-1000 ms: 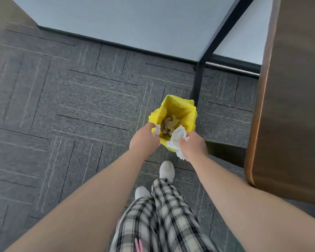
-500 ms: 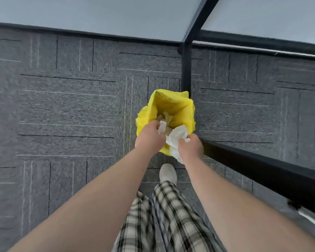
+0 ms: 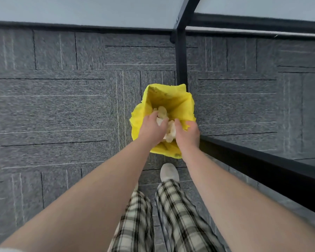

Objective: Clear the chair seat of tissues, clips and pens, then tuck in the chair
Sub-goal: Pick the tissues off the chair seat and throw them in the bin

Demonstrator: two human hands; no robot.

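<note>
Your left hand [image 3: 152, 129] and right hand [image 3: 186, 134] reach over the yellow-lined bin [image 3: 182, 106] at frame centre, fingers loosely spread, the crumpled tissues [image 3: 171, 130] between them; whether either hand pinches the tissues, I cannot tell.

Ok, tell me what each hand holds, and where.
Both hands, left and right, hang over the bin, fingers spread. White tissues lie between them; no grip is visible.

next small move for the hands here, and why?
Probably let go and lift both hands clear. The left hand and right hand are over the yellow bin, with the tissues between them, already above its opening.
</note>
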